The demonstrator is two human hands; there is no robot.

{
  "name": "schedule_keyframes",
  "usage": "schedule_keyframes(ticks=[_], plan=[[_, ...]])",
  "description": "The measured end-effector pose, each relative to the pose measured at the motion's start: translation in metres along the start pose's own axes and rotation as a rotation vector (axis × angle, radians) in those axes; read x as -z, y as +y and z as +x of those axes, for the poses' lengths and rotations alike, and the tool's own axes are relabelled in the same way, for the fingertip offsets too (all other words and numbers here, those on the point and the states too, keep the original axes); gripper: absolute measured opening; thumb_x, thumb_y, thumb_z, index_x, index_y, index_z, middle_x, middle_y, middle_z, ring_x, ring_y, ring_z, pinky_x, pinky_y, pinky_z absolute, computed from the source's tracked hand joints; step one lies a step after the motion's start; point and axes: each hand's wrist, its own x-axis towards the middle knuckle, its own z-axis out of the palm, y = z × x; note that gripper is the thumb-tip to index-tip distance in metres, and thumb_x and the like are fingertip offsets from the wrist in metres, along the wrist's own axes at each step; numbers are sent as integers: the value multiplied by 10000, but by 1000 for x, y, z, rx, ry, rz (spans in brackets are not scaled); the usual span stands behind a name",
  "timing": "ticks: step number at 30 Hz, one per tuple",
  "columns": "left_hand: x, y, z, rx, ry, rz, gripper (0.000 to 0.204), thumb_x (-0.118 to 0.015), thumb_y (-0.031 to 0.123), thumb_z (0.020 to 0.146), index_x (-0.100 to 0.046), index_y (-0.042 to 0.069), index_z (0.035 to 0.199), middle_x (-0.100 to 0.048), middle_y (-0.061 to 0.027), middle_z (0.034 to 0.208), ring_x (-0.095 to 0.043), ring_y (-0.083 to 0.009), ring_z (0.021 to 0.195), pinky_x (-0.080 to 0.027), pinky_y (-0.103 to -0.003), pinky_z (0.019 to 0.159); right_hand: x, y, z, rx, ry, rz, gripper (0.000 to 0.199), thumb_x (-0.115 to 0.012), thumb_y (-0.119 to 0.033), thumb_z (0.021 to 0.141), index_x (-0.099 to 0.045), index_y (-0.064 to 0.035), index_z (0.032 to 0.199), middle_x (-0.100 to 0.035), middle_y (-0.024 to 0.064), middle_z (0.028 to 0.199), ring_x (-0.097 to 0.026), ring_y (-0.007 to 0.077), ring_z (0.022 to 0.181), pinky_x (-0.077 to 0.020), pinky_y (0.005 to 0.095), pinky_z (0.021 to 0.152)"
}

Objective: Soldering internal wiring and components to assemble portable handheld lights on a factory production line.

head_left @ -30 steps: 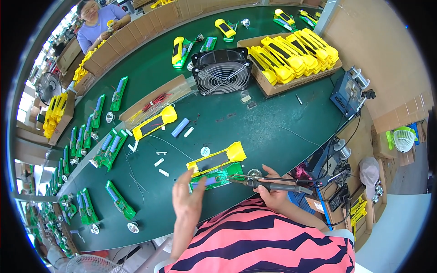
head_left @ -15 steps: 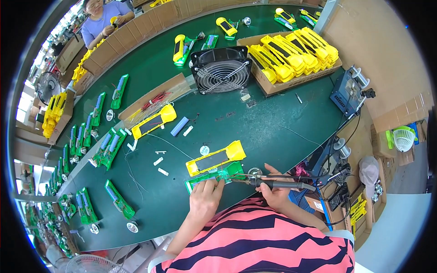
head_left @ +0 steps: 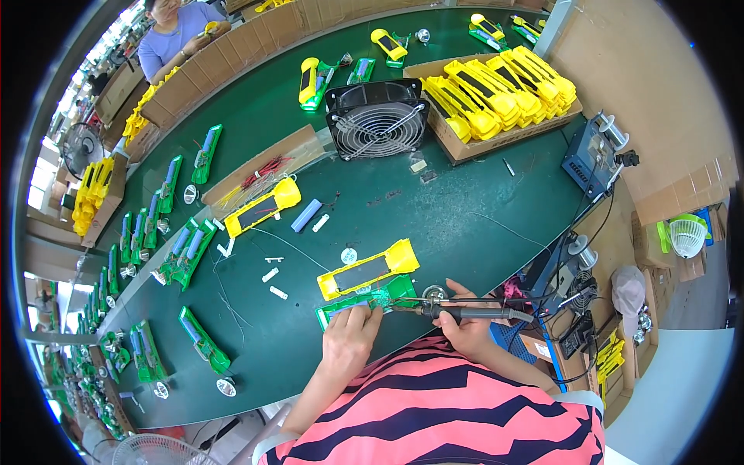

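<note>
Here, green bench (head_left: 465, 221) bears cartons (head_left: 511, 135); right grip (head_left: 465, 332) holds soldering iron (head_left: 490, 314), left grip (head_left: 350, 339) unclear.

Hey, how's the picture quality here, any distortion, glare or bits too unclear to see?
Head view: black corners, and the green tabletop edge looks bowed; head view: the window at left is washed out; head view: the soldering iron handle reads clearly, but its tip by the left hand is too small to make out.

The lamp casing (head_left: 401, 287) under the left hand (head_left: 349, 339) is bright green, the bench (head_left: 465, 209) darker green. Nearest, pink clothing (head_left: 442, 418) bears dark zigzags.
</note>
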Motion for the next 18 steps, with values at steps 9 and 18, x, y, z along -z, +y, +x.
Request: schedule_keyframes(ticks=[9, 18], plan=[[-1, 0, 1, 28, 6, -5, 263, -609, 45, 626, -635, 57, 887, -489, -43, 742, -530, -176, 655, -438, -292, 557, 1, 2, -7, -111, 52, 101, 129, -608, -22, 739, -568, -12, 861, -609, 62, 606, -616, 137, 579, -353, 462, 947], [-3, 2, 1, 45, -1, 4, 254, -609, 45, 629, -634, 59, 882, -484, -43, 746, -530, -180, 666, -437, -297, 563, 13, 2, 0, 90, -11, 5, 158, -525, 9, 773, -505, 54, 924, -595, 213, 937, -617, 161, 599, -434, 438, 880]])
